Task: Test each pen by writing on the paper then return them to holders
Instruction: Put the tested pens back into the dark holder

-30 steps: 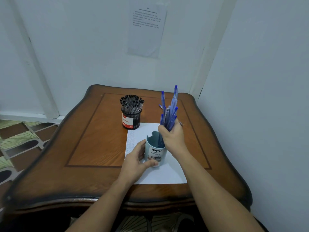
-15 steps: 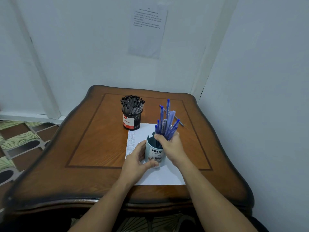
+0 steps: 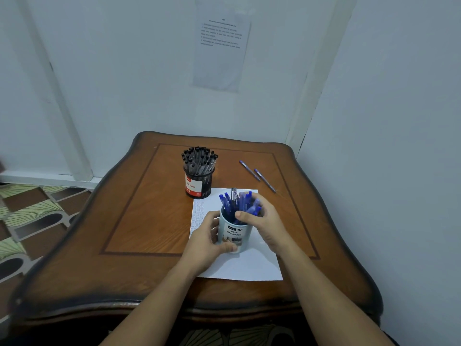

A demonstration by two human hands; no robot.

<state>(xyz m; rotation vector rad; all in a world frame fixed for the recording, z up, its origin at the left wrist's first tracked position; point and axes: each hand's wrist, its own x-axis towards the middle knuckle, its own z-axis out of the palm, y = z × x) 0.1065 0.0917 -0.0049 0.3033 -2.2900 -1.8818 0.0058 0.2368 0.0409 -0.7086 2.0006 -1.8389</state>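
Note:
A white pen holder printed "DIY Desk Organizer" stands on the sheet of paper. My left hand grips its side. A bunch of blue pens sits inside it, and my right hand curls round their tops at the rim. Behind it, a black mesh holder is packed with black-capped pens. Two loose blue pens lie on the table to the right of the black holder.
The wooden table fills a corner, with one wall behind it and another close on the right. A printed notice hangs on the back wall. Patterned floor tiles show at the left.
My right hand has lowered the bunch of blue pens down into the white holder. The left hand has kept its grip on the holder. Two loose pens are now uncovered.

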